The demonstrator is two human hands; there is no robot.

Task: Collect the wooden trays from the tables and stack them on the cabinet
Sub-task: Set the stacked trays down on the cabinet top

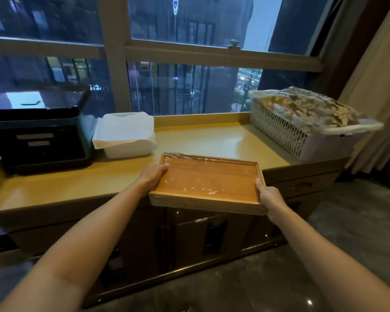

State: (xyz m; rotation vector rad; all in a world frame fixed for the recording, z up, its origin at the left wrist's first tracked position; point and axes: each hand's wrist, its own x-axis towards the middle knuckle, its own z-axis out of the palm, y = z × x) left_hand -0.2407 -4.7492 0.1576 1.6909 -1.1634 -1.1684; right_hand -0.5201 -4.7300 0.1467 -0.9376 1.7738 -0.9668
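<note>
A stack of rectangular wooden trays (206, 180), the top one covered in clear plastic film, is held over the front edge of the yellowish cabinet top (207, 137). Its far end is above the cabinet and its near end overhangs the front. My left hand (152, 175) grips the left side of the stack. My right hand (268, 195) holds the near right corner, thumb on the rim.
On the cabinet stand a black appliance (38, 140) at the left, a white folded-cloth container (125, 135) beside it, and a white lattice basket with patterned cloth (302, 124) at the right. A window runs behind. A curtain (376, 86) hangs at the right.
</note>
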